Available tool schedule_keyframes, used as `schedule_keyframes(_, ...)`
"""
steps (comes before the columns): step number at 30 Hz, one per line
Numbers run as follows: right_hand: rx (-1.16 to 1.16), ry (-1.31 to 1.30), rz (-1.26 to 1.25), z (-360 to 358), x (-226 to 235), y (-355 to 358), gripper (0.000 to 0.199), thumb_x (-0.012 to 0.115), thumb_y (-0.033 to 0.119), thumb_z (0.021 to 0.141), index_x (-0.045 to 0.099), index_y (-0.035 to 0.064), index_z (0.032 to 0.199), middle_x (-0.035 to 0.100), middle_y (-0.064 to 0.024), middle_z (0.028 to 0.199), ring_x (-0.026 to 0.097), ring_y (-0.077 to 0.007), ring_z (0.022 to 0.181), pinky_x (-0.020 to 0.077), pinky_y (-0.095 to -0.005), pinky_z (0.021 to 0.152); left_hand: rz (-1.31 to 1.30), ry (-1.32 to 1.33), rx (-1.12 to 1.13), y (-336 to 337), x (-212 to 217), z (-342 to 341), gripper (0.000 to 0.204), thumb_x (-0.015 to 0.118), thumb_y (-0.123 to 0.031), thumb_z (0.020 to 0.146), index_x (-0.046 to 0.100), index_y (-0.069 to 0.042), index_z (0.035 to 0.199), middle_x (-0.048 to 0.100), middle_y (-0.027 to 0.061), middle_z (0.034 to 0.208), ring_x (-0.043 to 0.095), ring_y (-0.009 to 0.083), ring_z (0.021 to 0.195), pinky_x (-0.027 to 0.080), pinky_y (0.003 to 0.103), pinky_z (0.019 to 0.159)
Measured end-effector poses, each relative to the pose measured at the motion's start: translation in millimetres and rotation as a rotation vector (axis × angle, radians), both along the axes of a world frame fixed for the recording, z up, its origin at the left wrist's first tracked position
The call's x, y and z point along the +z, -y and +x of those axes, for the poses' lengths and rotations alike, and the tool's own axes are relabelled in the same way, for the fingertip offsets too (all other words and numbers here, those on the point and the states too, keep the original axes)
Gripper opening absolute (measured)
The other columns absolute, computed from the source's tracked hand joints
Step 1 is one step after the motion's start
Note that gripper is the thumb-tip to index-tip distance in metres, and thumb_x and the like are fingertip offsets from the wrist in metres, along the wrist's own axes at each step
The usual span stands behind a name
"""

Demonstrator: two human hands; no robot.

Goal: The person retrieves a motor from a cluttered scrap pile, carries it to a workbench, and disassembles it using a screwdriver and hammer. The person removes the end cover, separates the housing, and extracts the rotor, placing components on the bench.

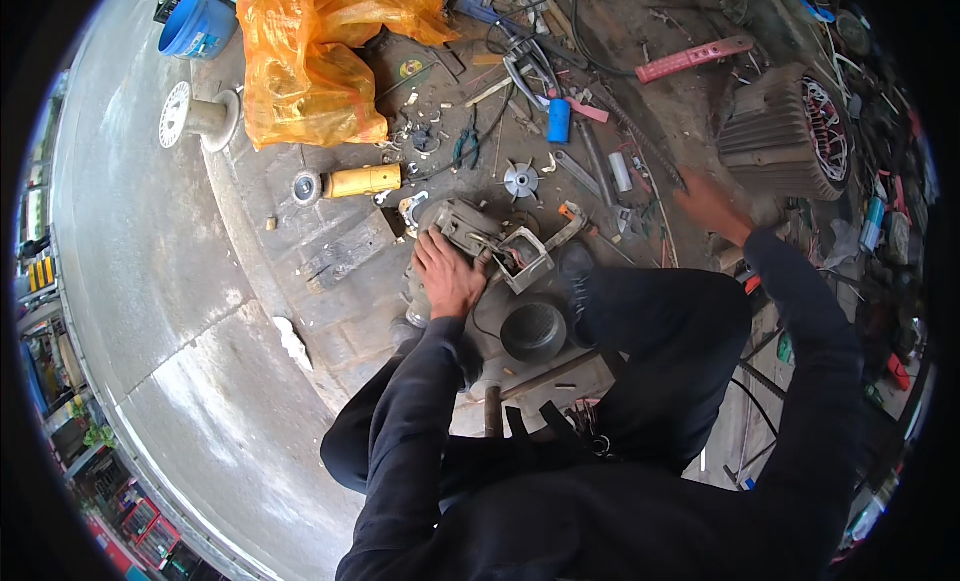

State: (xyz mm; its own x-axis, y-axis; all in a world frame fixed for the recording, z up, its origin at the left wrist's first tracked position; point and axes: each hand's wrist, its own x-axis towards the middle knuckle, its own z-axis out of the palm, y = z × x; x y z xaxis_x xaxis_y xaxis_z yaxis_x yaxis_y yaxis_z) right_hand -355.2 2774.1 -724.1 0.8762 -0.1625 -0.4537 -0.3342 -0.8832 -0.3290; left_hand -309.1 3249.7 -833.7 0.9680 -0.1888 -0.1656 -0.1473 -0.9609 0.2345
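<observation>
My left hand (447, 274) rests over a grey electric motor (466, 221), its fingers and thumb curled round the casing. On the motor's right side, an open terminal box (524, 260) shows wires inside. My right hand (712, 206) is stretched out to the right, at the near end of a long ribbed steel rod (648, 141). Its fingers are blurred, so whether they grip the rod is unclear. Beyond the motor lie a metal fan wheel (521, 180) and a yellow angle grinder (360, 180). A dark round bowl (533, 331) sits between my feet.
A large finned motor body (770, 131) with exposed windings stands at the right. An orange plastic bag (310, 71), a white spool (205, 119) and a blue bucket (198, 26) are at the far left. Pliers (466, 146), a blue cylinder (559, 121) and a red bar (694, 59) lie about.
</observation>
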Motion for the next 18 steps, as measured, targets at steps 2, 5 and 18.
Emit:
schedule_keyframes(2, -0.092, -0.057, -0.079, -23, -45, 6, 0.051, 0.057, 0.021, 0.094, 0.047, -0.0040, 0.138, 0.067, -0.0368, 0.099, 0.066, -0.0537, 0.095, 0.0502, -0.0607, 0.083, -0.003, 0.009, -0.001, 1, 0, 0, 0.116, 0.066, -0.073, 0.083, 0.027, 0.013, 0.152, 0.036, 0.0307, 0.154, 0.031, 0.0453, 0.146, 0.022, 0.054, 0.121)
schedule_keyframes(5, -0.125, -0.180, -0.086, -64, -116, -1, 0.052, 0.056, 0.022, 0.097, 0.040, -0.0045, 0.140, 0.068, -0.0378, 0.096, 0.066, -0.0552, 0.090, 0.0515, -0.0629, 0.081, -0.001, 0.016, -0.008, 1, -1, 1, 0.116, 0.066, -0.072, 0.083, 0.026, 0.013, 0.153, 0.036, 0.0310, 0.154, 0.031, 0.0457, 0.146, 0.022, 0.054, 0.121)
schedule_keyframes(18, 0.046, 0.504, -0.144, 29, -174, -72, 0.019, 0.064, 0.017, 0.094, 0.061, 0.0004, 0.103, 0.067, -0.0226, 0.105, 0.065, -0.0481, 0.096, 0.0508, -0.0572, 0.080, 0.010, -0.028, -0.014, 0, -6, 2, 0.120, 0.062, -0.076, 0.084, 0.024, 0.013, 0.154, 0.033, 0.0330, 0.157, 0.029, 0.0480, 0.147, 0.020, 0.055, 0.122)
